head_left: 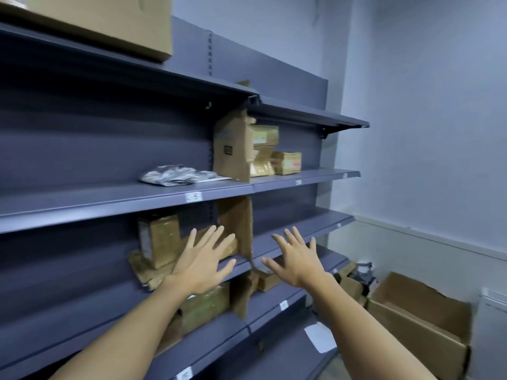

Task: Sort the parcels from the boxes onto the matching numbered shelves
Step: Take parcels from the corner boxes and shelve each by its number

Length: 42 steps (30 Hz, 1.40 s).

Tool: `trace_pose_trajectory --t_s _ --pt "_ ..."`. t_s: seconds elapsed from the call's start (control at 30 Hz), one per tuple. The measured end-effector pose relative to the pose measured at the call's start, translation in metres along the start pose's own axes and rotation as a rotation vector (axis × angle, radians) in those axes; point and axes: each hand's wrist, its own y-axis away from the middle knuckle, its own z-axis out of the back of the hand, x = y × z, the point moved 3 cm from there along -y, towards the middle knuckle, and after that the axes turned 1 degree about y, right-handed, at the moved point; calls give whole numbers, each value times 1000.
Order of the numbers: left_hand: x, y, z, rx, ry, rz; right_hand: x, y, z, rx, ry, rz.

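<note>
Both hands are spread wide with straight fingers and hold nothing: the left hand (203, 259) hovers in front of the brown tape-wrapped cardboard parcels (159, 239) lying on a dark grey metal shelf (82, 212), and the right hand (295, 259) is raised just past the upright torn cardboard divider (238, 229) between them. A crumpled silver plastic mailer bag (178, 175) lies one shelf up, and an open brown cardboard box (419, 319) stands on the floor at far right.
</note>
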Motion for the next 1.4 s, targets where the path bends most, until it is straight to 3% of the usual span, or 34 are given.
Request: trace_pose_trajectory --t_s 0.27,0.5,0.87,1.4 --pt "-139 -82 -29 -43 60 -182 -152 38 -7 28 6 -164" --pt "-210 -133 -59 -26 106 -299 -231 55 -19 49 12 -296" --pt "-270 -233 -116 -26 148 -440 -314 21 -53 131 76 -436" --pt "-303 -404 -199 26 272 -594 -403 -85 -77 123 139 -598"
